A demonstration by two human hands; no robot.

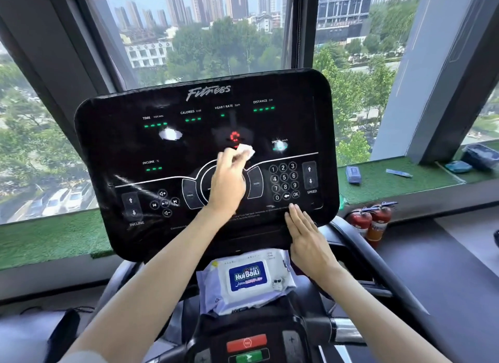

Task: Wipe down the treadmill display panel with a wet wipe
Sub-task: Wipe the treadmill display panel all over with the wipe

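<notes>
The black treadmill display panel (113,135) fills the middle of the view, lit with green dashes and a red symbol. My left hand (229,179) is raised over the panel's centre dial and pinches a small folded white wet wipe (247,149) against the glass just below the red symbol. My right hand (307,238) lies flat with straight fingers on the panel's lower right edge, below the number keypad (284,181). A wet wipe pack (247,280) with a blue label sits on the ledge under the panel.
Red and green buttons (247,349) sit on the console near me. Two fire extinguishers (371,225) stand on the floor at right. A green-turfed window sill (399,181) holds a small blue pack, a tube and blue items. Large windows stand behind the panel.
</notes>
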